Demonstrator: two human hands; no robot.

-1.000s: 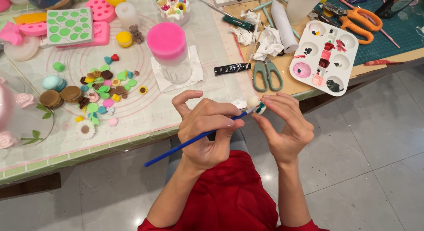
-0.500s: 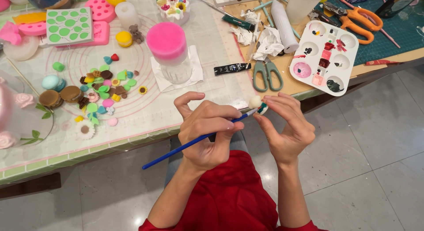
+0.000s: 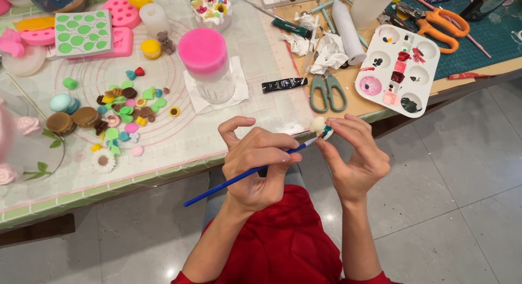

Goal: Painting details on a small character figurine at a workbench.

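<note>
Just off the worktop edge, a small cream figurine sits pinched in the right hand; the left hand grips a blue paintbrush, its shaft slanting up-right, tip touching the figurine.

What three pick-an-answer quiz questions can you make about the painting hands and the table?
1. Where are the grey-handled scissors?
A. on the table beside the paint tray
B. on the floor
C. in a hand

2. What colour is the brush handle?
A. yellow
B. blue
C. white

3. What is the right hand doing?
A. lying flat on the table
B. pinching a small white ball
C. cutting paper

Answers: 1 A, they lie left of the white paint tray. 2 B, the left hand holds a blue stick. 3 B, its fingertips grip the small white ball at the brush tip.
</note>
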